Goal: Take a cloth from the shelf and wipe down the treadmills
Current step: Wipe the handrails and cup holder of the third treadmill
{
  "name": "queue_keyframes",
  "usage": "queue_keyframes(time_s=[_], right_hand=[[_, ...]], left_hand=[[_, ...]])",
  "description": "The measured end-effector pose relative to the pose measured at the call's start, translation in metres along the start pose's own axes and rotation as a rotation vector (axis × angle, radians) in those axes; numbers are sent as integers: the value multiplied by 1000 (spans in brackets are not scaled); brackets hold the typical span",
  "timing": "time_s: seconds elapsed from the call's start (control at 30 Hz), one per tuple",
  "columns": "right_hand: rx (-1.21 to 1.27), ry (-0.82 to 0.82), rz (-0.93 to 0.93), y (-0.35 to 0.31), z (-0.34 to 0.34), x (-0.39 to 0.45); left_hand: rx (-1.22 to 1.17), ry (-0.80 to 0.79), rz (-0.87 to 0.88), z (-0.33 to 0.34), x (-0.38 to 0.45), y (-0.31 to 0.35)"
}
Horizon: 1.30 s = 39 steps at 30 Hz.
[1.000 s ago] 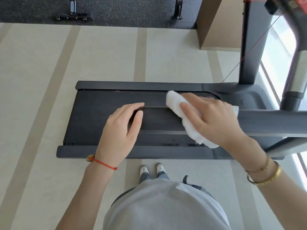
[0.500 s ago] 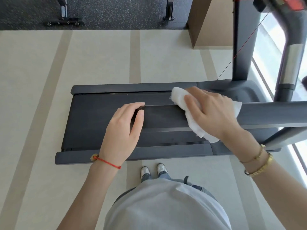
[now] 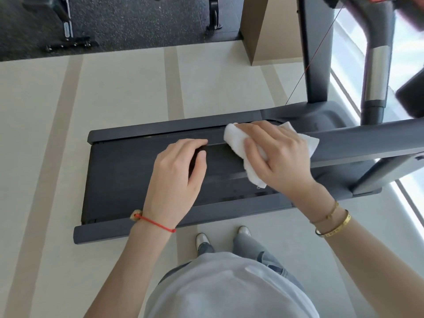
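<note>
Striped floor (image 3: 114,92) (dark mat (image 3: 137,21) beyond)

Pale striped floor (image 3: 128,92), treadmill (image 3: 137,175) on it

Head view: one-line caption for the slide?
Right hand wipes the treadmill handrail with a white cloth while the left hand grips the rail's end.

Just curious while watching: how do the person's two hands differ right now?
The right hand presses a white cloth onto the treadmill handrail; the left hand holds nothing and only grips the rail's end. The right wrist wears gold bangles, the left a red string. Both rest on the same rail.
</note>
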State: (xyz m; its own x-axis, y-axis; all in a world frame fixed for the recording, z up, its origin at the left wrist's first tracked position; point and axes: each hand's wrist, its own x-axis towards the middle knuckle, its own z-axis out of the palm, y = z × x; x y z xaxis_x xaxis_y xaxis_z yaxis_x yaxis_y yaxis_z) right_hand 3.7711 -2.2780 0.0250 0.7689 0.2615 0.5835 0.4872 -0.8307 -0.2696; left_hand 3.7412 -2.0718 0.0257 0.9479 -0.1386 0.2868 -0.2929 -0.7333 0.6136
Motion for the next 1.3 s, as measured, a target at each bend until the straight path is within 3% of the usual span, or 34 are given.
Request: queue_keyframes(time_s=[0.17, 0.37, 0.5, 0.63, 0.8, 0.93, 1.03, 1.13, 1.3], right_hand=[[-101, 12, 73, 53, -29, -11], [-141, -218, 288, 71, -46, 0], [-120, -295, 130, 42, -28, 9], [-39, -245, 32, 72, -47, -6], [-122, -300, 273, 132, -78, -10], [-165, -410, 164, 98, -53, 9], [-133, -350, 47, 71, -42, 4], [-49, -338, -17, 85, -56, -4], [-107, -386, 187, 121, -70, -1]], left_hand=[[133, 45, 77, 20, 12, 24], [233, 109, 34, 41, 17, 46], [295, 125, 4, 54, 21, 57], [321, 141, -25, 61, 22, 64], [326, 168, -40, 66, 23, 65], [348, 186, -42, 67, 23, 66], [355, 197, -28, 68, 22, 65], [351, 188, -15, 67, 22, 63], [270, 157, 16, 60, 19, 56]])
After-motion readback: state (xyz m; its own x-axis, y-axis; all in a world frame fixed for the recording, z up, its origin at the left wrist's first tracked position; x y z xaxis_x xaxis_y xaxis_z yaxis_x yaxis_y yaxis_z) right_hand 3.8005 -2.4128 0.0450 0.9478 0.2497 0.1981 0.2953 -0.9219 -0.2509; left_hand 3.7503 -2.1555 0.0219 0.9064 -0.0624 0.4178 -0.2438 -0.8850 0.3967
